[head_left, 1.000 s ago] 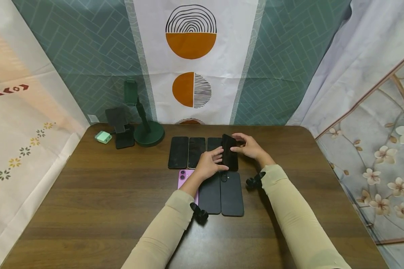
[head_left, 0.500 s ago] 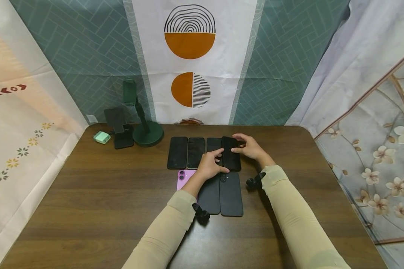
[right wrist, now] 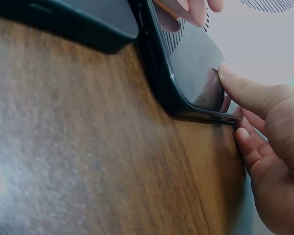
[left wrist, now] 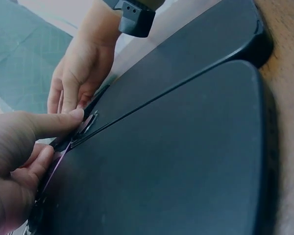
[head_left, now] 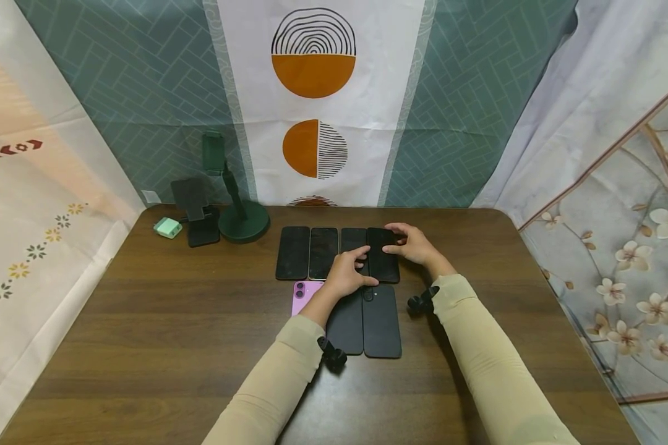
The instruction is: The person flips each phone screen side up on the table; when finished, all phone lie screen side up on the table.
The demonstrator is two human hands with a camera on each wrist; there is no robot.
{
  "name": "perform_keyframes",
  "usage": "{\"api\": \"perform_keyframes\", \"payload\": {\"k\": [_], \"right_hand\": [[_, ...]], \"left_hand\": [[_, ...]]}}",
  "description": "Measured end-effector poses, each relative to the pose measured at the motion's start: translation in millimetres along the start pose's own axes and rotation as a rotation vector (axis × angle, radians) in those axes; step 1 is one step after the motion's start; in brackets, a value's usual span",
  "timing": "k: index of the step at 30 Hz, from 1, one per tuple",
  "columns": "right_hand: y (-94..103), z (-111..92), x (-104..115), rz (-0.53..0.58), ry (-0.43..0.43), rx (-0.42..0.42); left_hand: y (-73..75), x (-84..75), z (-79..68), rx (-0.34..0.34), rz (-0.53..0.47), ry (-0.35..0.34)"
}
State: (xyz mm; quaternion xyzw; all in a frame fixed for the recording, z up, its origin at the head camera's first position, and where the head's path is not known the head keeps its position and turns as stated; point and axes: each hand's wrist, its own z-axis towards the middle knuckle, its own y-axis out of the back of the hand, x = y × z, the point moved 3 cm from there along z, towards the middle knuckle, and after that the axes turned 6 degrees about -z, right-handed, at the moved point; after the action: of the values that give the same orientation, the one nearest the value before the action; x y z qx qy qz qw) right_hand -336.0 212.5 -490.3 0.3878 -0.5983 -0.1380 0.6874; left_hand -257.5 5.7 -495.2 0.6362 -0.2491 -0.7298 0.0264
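Note:
My right hand [head_left: 414, 244] pinches the right edge of a black smartphone [head_left: 383, 262], which lies at the right end of a back row of several phones. In the right wrist view its thumb is on the rim of the glossy screen [right wrist: 196, 63], fingers at the side. My left hand [head_left: 346, 275] touches the same phone, fingertips at its left edge and thumb at its bottom edge. Under the left hand, partly hidden, are a purple phone [head_left: 300, 298] and a dark phone [head_left: 346, 327]. Beside them a black phone with a camera bump [head_left: 383, 327] lies face down.
Left of the held phone lie black phones, one with a light frame [head_left: 324, 252]. At the back left of the wooden table [head_left: 145, 346] stand a green phone stand [head_left: 245, 222], a black stand [head_left: 197, 207] and a mint-green charger block [head_left: 168, 228].
The black phone at the back right, tilted up a second ago, has come down flat and slightly right in the row. Both hands have hardly moved.

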Motion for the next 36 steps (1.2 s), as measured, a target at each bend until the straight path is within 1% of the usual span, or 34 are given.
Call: {"api": "perform_keyframes", "payload": {"k": [4,9,14,20,26,29,32,36], "right_hand": [[0.5,0,-1,-0.020,0.010,-0.003],[1.7,-1,-2,-0.050,0.025,-0.006],[3.4,-3,-2,-0.037,0.028,-0.008],[6.3,-4,-3,-0.064,0.025,-0.007],[5.3,-5,-1,-0.080,0.015,-0.015],[4.8,-5,0,-0.074,0.006,-0.032],[3.7,-7,1,-0.077,0.004,-0.075],[1.7,-13,7,-0.089,0.024,-0.138]], "left_hand": [[1.2,-1.5,-1.3,0.005,-0.033,0.000],[1.6,-2.3,-2.0,0.016,-0.023,0.005],[1.8,-2.3,-1.9,0.017,-0.030,-0.006],[2.3,-0.9,-1.7,0.024,-0.035,-0.015],[4.1,-1.4,-1.8,0.029,-0.072,-0.023],[8.0,-2.1,-3.7,0.022,-0.101,-0.028],[16.3,-1.4,-8.1,-0.007,-0.119,-0.038],[32.5,1.8,-17.0,-0.045,-0.084,-0.054]]}}
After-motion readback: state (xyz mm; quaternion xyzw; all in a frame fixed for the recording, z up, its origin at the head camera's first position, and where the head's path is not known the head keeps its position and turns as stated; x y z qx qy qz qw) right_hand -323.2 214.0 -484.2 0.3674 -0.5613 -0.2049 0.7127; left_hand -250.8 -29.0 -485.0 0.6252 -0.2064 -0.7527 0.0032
